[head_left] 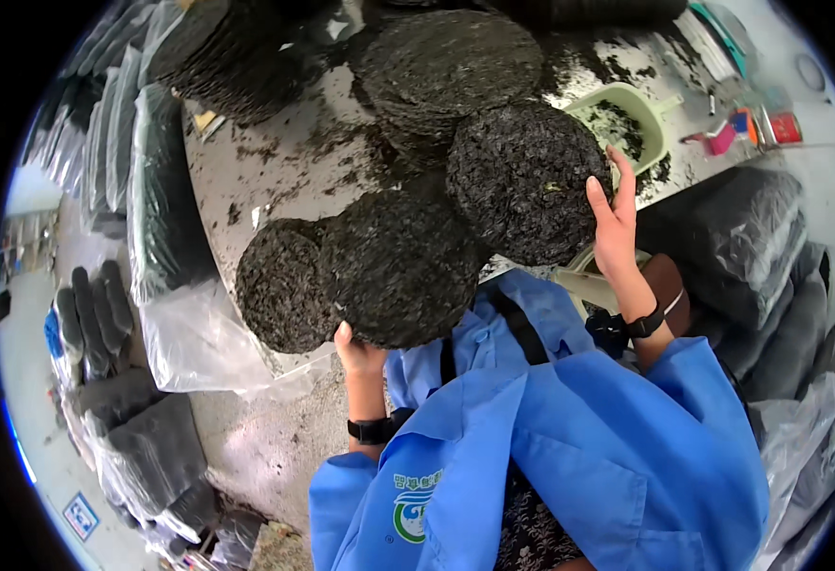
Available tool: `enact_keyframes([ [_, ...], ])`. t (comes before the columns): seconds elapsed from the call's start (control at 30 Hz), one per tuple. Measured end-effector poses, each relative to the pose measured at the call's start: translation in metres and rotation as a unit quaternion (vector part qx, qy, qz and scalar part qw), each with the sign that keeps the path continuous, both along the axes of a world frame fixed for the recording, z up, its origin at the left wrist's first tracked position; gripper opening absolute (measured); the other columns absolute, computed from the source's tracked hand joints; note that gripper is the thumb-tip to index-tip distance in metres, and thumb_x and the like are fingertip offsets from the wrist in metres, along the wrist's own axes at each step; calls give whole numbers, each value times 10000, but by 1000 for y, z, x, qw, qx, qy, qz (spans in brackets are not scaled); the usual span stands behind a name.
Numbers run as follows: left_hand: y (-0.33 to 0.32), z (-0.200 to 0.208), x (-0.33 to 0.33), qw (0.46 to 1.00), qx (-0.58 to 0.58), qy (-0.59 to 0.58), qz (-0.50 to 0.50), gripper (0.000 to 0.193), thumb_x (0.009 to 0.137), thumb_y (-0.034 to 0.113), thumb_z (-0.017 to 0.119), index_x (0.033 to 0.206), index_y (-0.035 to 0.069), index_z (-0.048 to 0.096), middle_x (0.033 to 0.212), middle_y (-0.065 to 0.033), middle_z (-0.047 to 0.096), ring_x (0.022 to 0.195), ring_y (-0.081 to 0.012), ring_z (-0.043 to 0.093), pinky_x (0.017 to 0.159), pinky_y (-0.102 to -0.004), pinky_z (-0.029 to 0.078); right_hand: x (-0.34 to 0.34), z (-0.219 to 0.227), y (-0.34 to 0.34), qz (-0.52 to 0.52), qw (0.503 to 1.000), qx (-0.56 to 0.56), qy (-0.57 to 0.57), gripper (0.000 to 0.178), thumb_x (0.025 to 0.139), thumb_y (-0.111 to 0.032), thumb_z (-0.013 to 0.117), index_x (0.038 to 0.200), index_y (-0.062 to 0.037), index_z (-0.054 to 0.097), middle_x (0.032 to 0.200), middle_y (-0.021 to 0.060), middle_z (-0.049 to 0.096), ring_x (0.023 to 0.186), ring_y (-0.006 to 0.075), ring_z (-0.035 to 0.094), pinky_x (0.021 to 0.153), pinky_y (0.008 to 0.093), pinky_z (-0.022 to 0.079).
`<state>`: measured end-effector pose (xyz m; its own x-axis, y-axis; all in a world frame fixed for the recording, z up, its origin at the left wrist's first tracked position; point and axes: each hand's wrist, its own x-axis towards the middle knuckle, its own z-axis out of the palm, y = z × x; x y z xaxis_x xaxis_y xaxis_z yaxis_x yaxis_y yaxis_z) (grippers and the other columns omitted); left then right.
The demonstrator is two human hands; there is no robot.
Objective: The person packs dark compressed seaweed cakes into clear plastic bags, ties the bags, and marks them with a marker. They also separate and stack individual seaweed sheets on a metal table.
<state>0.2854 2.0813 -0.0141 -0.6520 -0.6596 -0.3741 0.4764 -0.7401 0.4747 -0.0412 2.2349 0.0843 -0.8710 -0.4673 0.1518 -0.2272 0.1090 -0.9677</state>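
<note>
In my left hand (358,354) is the near edge of a dark round dried seaweed cake (400,271); the thumb lies at its rim and the other fingers are hidden beneath. My right hand (616,221) grips the right edge of another round seaweed cake (529,183), which is tilted up and shows its rough, wrinkled face. A smaller-looking round seaweed cake (284,285) lies left of the one in my left hand, partly covered by it. Just beyond my hands rises a tall stack of seaweed cakes (451,62).
A second stack of seaweed cakes (222,62) stands at the far left of the crumb-strewn table (237,181). A pale green dustpan-like scoop (660,124) holds dark crumbs. Plastic-wrapped dark bundles (736,228) are piled on the right, and more wrapped bundles (162,190) line the left.
</note>
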Motion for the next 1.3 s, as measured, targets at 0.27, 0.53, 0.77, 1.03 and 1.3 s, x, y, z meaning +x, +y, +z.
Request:
enact_keyframes([
  [0.27, 4, 18, -17, 1000, 12, 10, -6, 757, 681, 373, 680, 1310, 29, 438, 1282, -138, 516, 1165, -330, 497, 1018, -469, 379, -1, 34, 26, -22, 993, -12, 116, 296, 935, -94, 507, 1216, -2, 501, 1232, 81, 516, 1132, 166, 470, 984, 283, 337],
  [0.53, 22, 31, -65, 998, -26, 41, -46, 704, 722, 285, 688, 1314, 20, 415, 1247, -132, 541, 1152, -294, 517, 1010, -420, 408, 44, 79, -20, 262, 805, 95, 524, 250, 741, -135, 681, 988, -164, 695, 1041, 201, 608, 801, 253, 651, 656, 270, 538],
  [0.77, 15, 26, -89, 999, 26, 2, -29, 609, 792, 327, 581, 1289, 5, 439, 1253, -145, 535, 1154, -299, 510, 985, -437, 417, -8, 68, -3, 92, 898, -25, 429, 312, 870, -13, 557, 1174, 43, 522, 1140, 187, 581, 961, 293, 611, 859, 348, 485],
  [1.03, 6, -10, -87, 920, -177, -349, 17, 579, 893, 282, 586, 1320, -54, 387, 1194, -153, 533, 1123, -226, 501, 965, -321, 377, 1, 31, -34, 188, 969, -113, -111, 498, 929, -132, 530, 1356, -12, 304, 1321, 113, 391, 1163, 174, 440, 992, 297, 348],
  [1.3, -33, 77, -24, 908, -187, -301, 224, 568, 796, -8, 667, 1294, -9, 394, 1149, -119, 566, 990, -210, 576, 861, -315, 483, 50, -13, -91, 424, 893, 7, -150, 393, 919, -253, 561, 1207, -14, 440, 1060, 114, 578, 1024, 201, 553, 884, 314, 427],
])
